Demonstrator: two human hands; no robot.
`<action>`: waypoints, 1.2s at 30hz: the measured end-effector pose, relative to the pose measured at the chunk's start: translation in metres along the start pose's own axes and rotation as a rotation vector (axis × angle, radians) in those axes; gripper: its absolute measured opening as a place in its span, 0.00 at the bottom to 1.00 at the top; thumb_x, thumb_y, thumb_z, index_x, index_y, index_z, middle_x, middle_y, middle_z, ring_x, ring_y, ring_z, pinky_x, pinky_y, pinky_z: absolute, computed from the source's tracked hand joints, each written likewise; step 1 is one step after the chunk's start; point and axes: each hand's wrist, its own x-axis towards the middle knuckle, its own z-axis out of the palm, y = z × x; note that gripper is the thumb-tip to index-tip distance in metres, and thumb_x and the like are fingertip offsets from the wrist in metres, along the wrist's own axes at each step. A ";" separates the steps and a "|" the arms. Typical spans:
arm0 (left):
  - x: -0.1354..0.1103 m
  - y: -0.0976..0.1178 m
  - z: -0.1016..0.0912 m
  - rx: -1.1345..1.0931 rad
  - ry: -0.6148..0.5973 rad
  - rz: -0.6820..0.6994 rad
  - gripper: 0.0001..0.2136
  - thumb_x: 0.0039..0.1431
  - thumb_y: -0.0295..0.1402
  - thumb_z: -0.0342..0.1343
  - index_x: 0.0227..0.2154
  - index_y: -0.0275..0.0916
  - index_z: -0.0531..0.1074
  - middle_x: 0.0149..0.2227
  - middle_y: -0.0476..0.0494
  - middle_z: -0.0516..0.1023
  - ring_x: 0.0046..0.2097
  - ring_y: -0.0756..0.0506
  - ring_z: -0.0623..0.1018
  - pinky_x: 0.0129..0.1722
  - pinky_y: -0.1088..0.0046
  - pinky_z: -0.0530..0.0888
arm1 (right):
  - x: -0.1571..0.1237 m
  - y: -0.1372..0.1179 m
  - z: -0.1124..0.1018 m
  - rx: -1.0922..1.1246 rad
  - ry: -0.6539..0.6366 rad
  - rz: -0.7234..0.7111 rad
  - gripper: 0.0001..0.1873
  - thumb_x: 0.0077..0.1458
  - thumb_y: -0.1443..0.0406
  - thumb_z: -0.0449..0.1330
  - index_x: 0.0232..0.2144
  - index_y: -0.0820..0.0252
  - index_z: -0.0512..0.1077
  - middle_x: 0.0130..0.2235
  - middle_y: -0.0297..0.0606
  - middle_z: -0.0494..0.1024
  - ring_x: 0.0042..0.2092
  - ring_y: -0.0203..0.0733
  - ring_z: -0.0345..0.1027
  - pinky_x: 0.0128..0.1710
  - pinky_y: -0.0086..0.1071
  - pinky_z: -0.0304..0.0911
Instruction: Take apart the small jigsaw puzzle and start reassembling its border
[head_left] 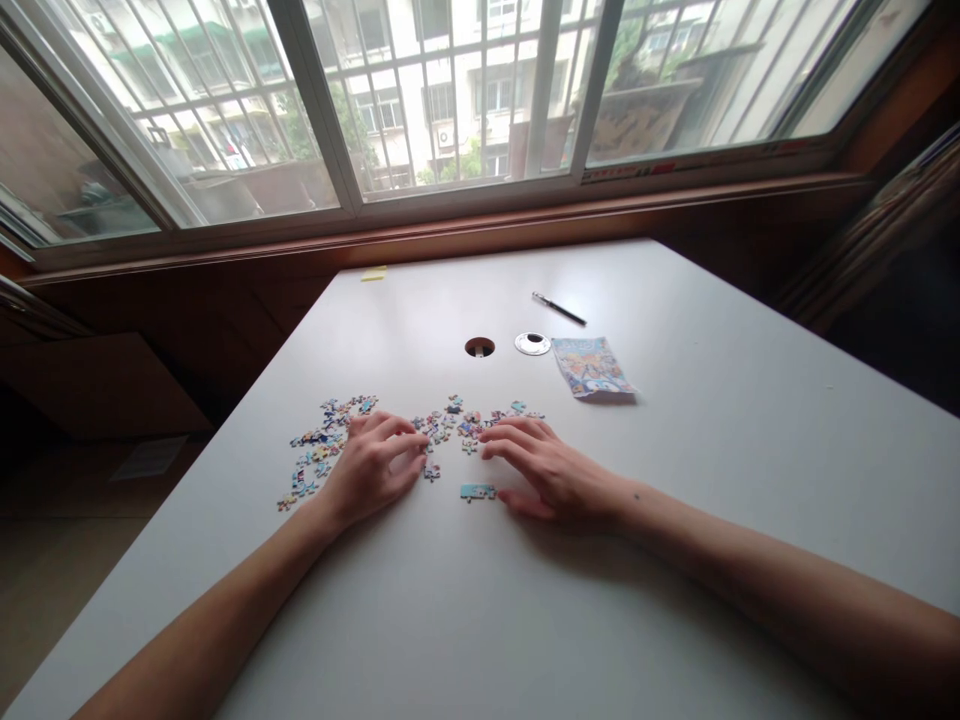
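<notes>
Several small colourful jigsaw pieces (322,445) lie scattered on the white table (675,480). My left hand (371,470) rests among them, palm down, fingers stretched and slightly curled over loose pieces. My right hand (551,470) lies flat beside the other cluster of pieces (465,420), fingers stretched out, its thumb next to a short joined light-blue strip of pieces (478,491). Neither hand visibly holds anything.
A colourful puzzle picture bag (592,367) lies behind my right hand. Further back are a black pen (559,308), a round cable hole (479,347), its silver cap (532,343) and a yellow sticky note (373,273). Barred windows stand behind the table.
</notes>
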 end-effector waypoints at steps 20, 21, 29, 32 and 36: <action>-0.001 0.052 0.004 -0.560 0.067 -0.120 0.02 0.64 0.31 0.58 0.38 0.41 0.75 0.35 0.47 0.80 0.38 0.47 0.78 0.43 0.69 0.71 | 0.003 -0.010 0.001 -0.022 0.220 -0.109 0.05 0.61 0.64 0.59 0.41 0.57 0.68 0.38 0.39 0.76 0.42 0.44 0.65 0.49 0.42 0.57; -0.001 0.059 0.005 -0.590 0.057 -0.119 0.03 0.64 0.31 0.58 0.38 0.41 0.76 0.35 0.47 0.81 0.38 0.47 0.78 0.43 0.69 0.72 | 0.004 -0.013 0.001 -0.028 0.232 -0.137 0.06 0.61 0.63 0.60 0.41 0.57 0.69 0.38 0.38 0.76 0.41 0.43 0.65 0.48 0.41 0.57; -0.002 0.063 0.012 -0.685 0.007 -0.183 0.04 0.62 0.33 0.59 0.39 0.40 0.74 0.36 0.46 0.80 0.39 0.46 0.80 0.41 0.69 0.76 | 0.007 -0.017 0.009 0.020 0.232 -0.105 0.05 0.64 0.63 0.58 0.41 0.57 0.71 0.36 0.38 0.76 0.39 0.41 0.66 0.44 0.36 0.58; -0.001 0.065 0.009 -0.692 0.019 -0.195 0.03 0.65 0.32 0.55 0.39 0.40 0.72 0.37 0.45 0.79 0.39 0.46 0.79 0.42 0.68 0.76 | 0.006 -0.014 0.011 0.051 0.222 -0.076 0.04 0.62 0.64 0.58 0.40 0.56 0.71 0.35 0.37 0.76 0.38 0.41 0.67 0.44 0.36 0.58; -0.003 0.066 0.006 -0.502 0.063 -0.048 0.06 0.64 0.27 0.50 0.37 0.40 0.71 0.38 0.42 0.78 0.41 0.45 0.77 0.44 0.65 0.74 | 0.006 -0.010 0.011 0.105 0.248 -0.024 0.04 0.58 0.66 0.60 0.38 0.57 0.70 0.34 0.36 0.77 0.38 0.41 0.69 0.44 0.37 0.59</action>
